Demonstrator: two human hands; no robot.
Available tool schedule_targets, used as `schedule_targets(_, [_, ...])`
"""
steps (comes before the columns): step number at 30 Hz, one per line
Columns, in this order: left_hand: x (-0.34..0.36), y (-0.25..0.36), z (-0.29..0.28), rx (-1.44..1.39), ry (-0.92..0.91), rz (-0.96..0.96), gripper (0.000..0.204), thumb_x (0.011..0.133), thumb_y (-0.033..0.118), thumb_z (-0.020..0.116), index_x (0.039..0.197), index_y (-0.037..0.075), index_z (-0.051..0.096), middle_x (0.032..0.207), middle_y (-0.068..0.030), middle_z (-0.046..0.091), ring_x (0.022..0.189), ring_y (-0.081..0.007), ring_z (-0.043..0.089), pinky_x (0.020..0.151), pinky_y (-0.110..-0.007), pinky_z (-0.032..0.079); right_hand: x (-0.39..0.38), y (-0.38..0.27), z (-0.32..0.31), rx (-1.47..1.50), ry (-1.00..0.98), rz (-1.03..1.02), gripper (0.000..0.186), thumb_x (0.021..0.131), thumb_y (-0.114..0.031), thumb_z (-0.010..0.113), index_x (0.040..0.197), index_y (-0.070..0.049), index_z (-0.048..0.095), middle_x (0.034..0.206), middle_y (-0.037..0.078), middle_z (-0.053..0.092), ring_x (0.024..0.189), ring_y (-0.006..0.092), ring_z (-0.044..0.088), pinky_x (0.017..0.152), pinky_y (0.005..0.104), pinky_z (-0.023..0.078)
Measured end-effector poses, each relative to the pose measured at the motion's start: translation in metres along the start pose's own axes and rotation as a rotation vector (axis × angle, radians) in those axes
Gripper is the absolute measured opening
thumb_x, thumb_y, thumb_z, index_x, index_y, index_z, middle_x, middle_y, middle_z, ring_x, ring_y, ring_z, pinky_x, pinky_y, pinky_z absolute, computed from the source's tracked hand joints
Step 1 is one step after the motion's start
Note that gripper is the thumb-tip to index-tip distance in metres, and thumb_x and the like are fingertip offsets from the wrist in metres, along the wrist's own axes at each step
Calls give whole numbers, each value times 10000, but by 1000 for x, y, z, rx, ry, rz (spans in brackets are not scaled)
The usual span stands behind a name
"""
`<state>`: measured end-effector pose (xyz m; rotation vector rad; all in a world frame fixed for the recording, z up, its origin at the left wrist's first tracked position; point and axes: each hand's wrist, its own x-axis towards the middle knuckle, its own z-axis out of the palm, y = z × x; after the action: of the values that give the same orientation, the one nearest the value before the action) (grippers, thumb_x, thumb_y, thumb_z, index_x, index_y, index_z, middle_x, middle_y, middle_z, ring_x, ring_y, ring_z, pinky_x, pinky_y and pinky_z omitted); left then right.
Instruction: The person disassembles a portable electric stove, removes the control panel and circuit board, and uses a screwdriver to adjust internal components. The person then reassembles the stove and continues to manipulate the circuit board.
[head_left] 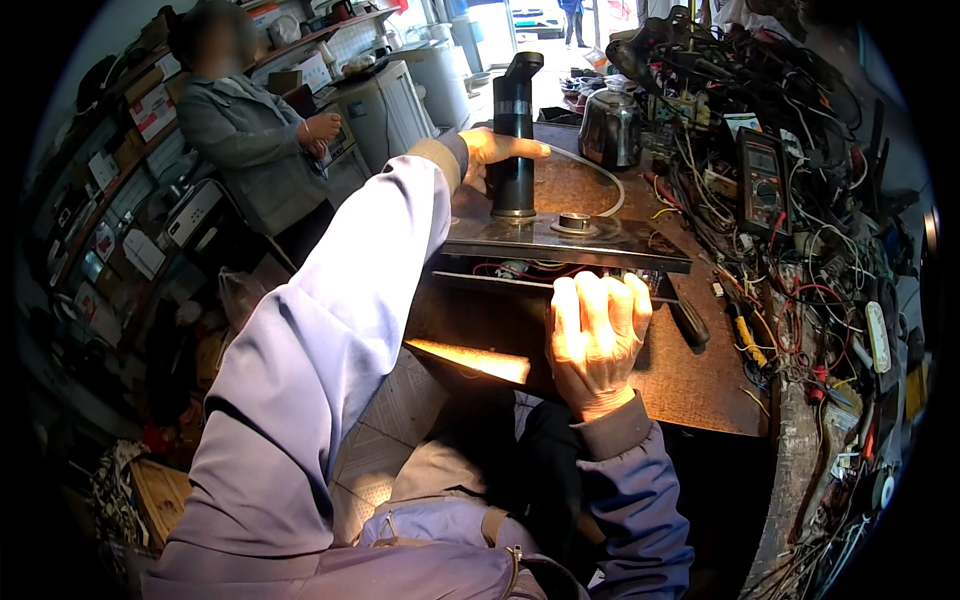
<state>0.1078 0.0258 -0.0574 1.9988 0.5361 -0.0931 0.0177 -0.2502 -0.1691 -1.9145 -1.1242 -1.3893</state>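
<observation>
A metal appliance with a tall black column and a short metal ring on top rests on the brown bench. Its top plate sits raised above the lower housing, exposing wires. My left hand grips the column, one finger lying across it. My right hand has its fingers curled at the housing's front edge. A dark-handled tool lies right of my right hand. A pale hose curves behind the column.
A steel kettle stands behind. Tangled cables, a multimeter and a white power strip crowd the bench's right. A person in a grey jacket stands at left beside cluttered shelves. A bright doorway lies beyond.
</observation>
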Motion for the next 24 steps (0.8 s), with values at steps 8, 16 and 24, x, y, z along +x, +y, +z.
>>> schedule_targets(8, [-8,4,-2,10,-19,22,983,716,550,886,1414,-7,476,1338,-240,585,1249,-352,605,1061,-594,470,-4,1,-4,35,-122,-38,176,766,-100,661,926,-45,614,868,86,532,832,263,554,899,431,464])
schedule_targets(16, [-22,28,-3,84,7,123,1011,711,567,886,1429,-16,477,1347,-255,584,1239,-361,608,1032,-543,509,-27,-2,-2,147,-239,-4,145,787,-69,632,930,-82,610,822,91,504,793,281,530,699,396,466])
schedule_targets(24, [-33,26,-8,-63,-91,224,1146,668,605,905,1452,-64,407,1426,-350,489,1317,-451,534,1118,-616,399,-14,2,-14,149,-150,-28,164,777,-61,650,930,-58,592,910,105,569,851,308,556,896,478,497])
